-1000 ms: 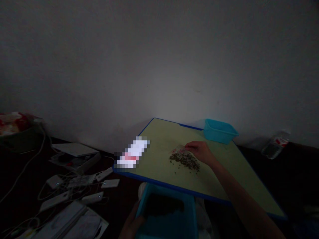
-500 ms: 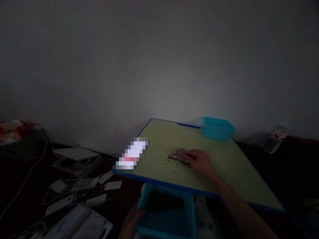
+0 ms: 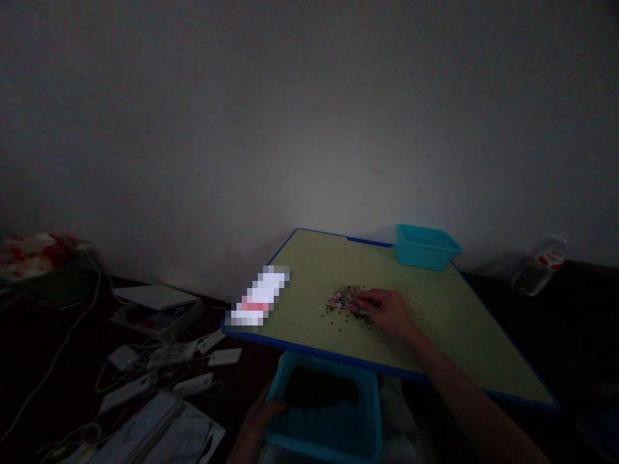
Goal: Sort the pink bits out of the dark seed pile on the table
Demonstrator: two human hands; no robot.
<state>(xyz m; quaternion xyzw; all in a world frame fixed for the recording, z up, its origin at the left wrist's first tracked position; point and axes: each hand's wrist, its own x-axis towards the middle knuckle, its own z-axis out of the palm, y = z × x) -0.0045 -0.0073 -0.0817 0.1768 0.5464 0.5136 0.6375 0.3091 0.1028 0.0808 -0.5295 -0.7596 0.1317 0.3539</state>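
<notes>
Head view: pile (image 3: 344, 300) spreads left from the right hand (image 3: 391, 314).

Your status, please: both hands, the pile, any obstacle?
Right hand at the pink-and-dark pile. Left hand gripping near blue tub. Lit screen left of pile, not blocking.

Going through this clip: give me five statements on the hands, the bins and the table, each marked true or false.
1. The right hand is at the pile of small pieces on the table. True.
2. The left hand is on the far blue bin. False: it is at the near blue bin.
3. The far blue bin stands upright by the table's back edge. True.
4. The near bin holds nothing. False: dark material lies in it.
5. The clear bottle stands in the middle of the table. False: it is off the table, to its right.
</notes>
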